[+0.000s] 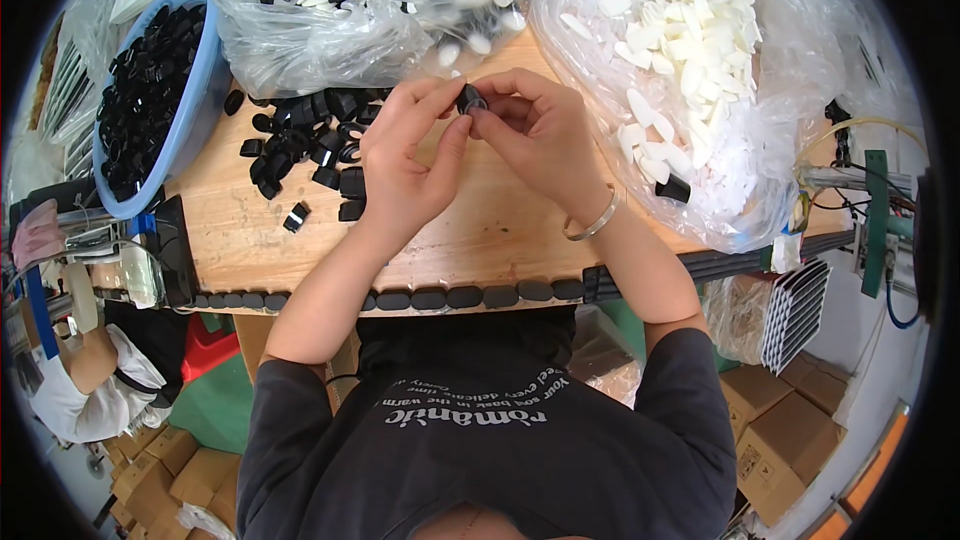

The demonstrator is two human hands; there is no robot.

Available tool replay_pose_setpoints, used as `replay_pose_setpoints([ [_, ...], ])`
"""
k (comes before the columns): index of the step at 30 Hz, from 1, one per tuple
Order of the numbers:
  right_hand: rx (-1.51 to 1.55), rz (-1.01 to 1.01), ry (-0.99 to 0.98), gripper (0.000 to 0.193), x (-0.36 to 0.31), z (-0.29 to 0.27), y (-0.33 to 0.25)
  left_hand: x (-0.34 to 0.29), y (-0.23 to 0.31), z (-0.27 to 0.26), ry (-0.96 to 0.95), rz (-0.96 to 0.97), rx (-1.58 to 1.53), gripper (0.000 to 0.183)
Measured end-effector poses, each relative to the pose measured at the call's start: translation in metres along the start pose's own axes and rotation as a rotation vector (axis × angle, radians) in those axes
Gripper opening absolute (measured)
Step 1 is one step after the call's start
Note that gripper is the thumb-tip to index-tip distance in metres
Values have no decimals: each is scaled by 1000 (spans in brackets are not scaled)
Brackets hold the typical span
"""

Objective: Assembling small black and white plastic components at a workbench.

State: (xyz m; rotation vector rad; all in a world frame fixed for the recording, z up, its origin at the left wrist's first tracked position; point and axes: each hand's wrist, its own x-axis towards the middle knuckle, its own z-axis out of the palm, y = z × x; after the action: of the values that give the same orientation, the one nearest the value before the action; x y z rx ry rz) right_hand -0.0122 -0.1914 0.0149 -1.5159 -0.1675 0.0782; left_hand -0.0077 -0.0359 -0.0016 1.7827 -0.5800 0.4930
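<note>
A small black plastic cap (pixel 470 98) is pinched between my two hands above the middle of the wooden table. My left hand (pixel 408 155) has its index fingertip against the cap's left side, with the thumb just below. On the other side, my right hand (pixel 535 130) grips it between thumb and curled fingers. Those fingers hide part of the cap. To the left of my left hand lies a loose pile of black caps (pixel 290 135). One black piece with a light stripe (pixel 296 217) sits apart, closer to the table's front edge.
A blue basin (pixel 211 70) full of black parts stands at the left. Behind my hands, a clear plastic bag (pixel 290 55) holds mixed black and white pieces. White oval pieces (pixel 690 30) fill another bag at the right, beside a black cup-shaped part (pixel 672 188). Dark padding (pixel 430 298) lines the table's front edge.
</note>
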Motion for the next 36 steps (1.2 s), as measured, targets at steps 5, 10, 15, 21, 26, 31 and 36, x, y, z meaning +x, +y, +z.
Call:
replay_pose_setpoints([
  [5, -24, 15, 52, 18, -2, 5, 2, -1, 2, 2, 9, -7, -5, 30],
  [10, -21, 58, 46, 15, 8, 0, 4, -1, -4, -1, -76, -116, -8, 29],
  [15, 93, 95, 11, 15, 7, -3, 0, 4, -6, -3, -63, -131, -39, 29],
  [21, 102, 61, -31, 17, 7, -8, 6, 4, 2, -6, -109, -79, 35, 34],
  [26, 237, 93, -206, 21, 8, -20, 8, 10, 8, -14, -9, -137, -79, 45],
  [31, 455, 157, -329, 28, 6, -23, 16, 17, 11, -20, -147, 239, 269, 54],
  [36, 535, 173, -339, 30, 5, -20, 25, 12, 2, -15, -139, 218, 203, 50],
])
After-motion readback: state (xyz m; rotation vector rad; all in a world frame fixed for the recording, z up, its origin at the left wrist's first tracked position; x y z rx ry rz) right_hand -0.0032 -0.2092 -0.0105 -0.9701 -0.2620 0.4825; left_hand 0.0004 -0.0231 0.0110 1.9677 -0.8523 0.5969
